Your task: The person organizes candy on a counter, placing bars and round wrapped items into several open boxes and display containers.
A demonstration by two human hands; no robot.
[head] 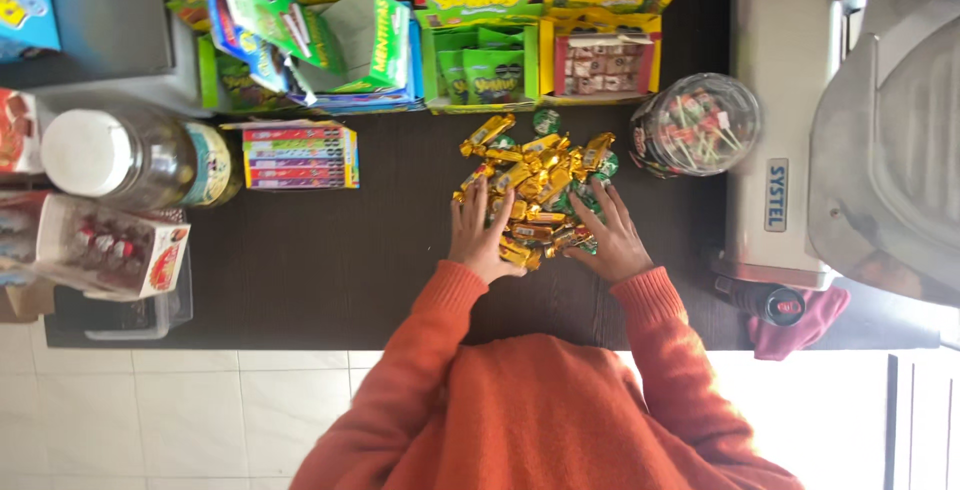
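Both hands, the left hand [482,233] and right hand [610,235], rest flat with fingers spread, gripping nothing, on a pile of gold-wrapped candies [535,190] on the dark counter [330,260].

A small sweet shop: a dark counter [330,270] bears open display boxes of sweets [480,50] at twelve o'clock, a lollipop jar [697,126] at two, a weighing scale [790,120] at three.

Daylight floods in from the lower right, blowing out the floor tiles [180,410] to near white; the dark table [330,260] stays dim, and the edges look soft.
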